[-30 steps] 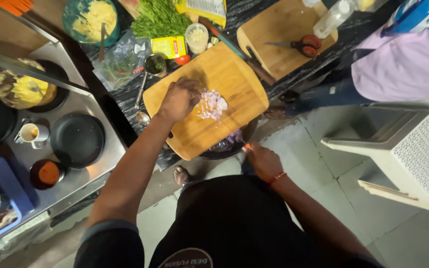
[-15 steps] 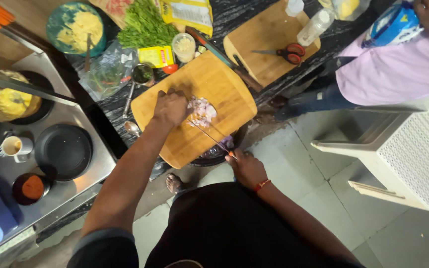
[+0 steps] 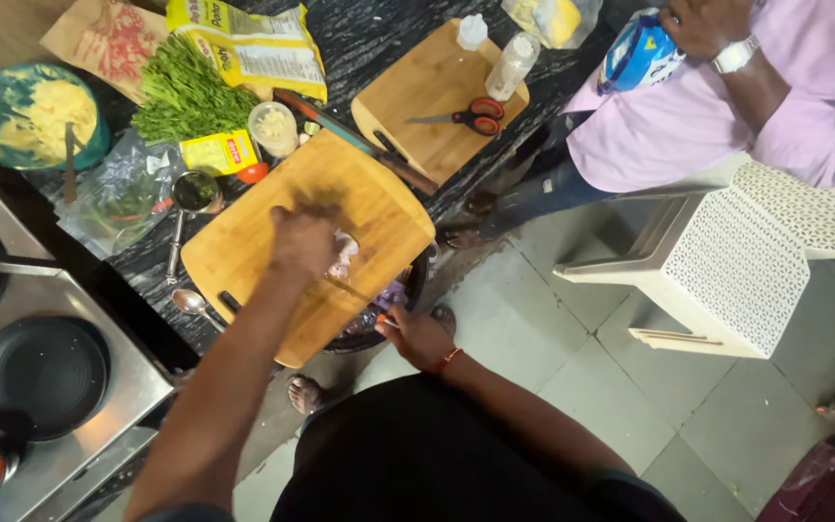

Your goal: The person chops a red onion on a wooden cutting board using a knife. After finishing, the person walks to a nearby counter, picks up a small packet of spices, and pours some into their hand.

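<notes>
A large wooden cutting board (image 3: 244, 242) lies on the dark stone counter, its near corner hanging over the edge. My left hand (image 3: 303, 242) presses down on a pale pink piece of food (image 3: 345, 256) on the board, hiding most of it. My right hand (image 3: 419, 336), with a red thread at the wrist, holds a small knife (image 3: 355, 290) at the board's near corner, the thin blade pointing toward the food. A dark round vessel (image 3: 416, 280) shows under that corner of the board.
Behind are a second board (image 3: 417, 87) with red-handled scissors (image 3: 480, 116), a long knife (image 3: 340, 130), green herbs (image 3: 186, 97), yellow packets and a bowl of yellow food (image 3: 36, 116). A stove with a black pan (image 3: 41, 377) stands left. A person in pink (image 3: 669, 126) sits right by a white chair (image 3: 746, 251).
The view has shifted. My left hand stays on the food. My right hand has brought the knife up from below the board's edge until the blade reaches the food.
</notes>
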### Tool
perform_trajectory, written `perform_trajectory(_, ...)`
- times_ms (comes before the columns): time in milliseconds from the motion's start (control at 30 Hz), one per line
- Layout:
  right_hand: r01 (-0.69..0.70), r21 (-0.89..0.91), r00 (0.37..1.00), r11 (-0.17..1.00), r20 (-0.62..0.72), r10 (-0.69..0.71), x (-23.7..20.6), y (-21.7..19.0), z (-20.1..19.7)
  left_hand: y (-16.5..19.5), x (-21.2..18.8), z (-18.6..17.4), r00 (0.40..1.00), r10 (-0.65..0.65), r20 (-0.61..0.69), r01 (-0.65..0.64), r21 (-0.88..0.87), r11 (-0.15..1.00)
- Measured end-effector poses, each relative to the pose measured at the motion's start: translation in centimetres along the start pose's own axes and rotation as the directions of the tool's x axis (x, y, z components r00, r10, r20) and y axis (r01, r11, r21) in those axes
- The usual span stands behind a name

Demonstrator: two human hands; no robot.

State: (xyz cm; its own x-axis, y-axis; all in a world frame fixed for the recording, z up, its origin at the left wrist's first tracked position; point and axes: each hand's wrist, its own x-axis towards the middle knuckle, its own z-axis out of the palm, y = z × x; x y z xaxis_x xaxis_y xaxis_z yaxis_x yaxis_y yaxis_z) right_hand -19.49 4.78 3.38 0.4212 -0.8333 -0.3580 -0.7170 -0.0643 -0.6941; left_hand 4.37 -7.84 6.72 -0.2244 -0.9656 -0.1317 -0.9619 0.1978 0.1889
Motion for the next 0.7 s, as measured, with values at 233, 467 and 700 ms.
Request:
perform_trajectory(233, 0.198, 0.004, 0.973, 0.980, -0.121, -0.196, 0.3, 0.1, 1.6, 4.9, 1.7, 0.4, 0.968, 0.000, 0.250, -0.035, 0.133, 0.990)
perform_trajectory(467, 0.205, -0.092, 0.958, 0.974, -0.186, -0.219, 1.2, 1.5, 2.3, 4.2, 2.7, 1.7, 0.974, 0.015, 0.226, -0.051, 0.154, 0.987)
perform_trajectory(700, 0.122, -0.144, 0.972, 0.982, -0.183, -0.147, 2.7, 1.1, 1.4, 3.3, 4.2, 0.6, 0.931, 0.096, 0.351, -0.124, 0.060, 0.990)
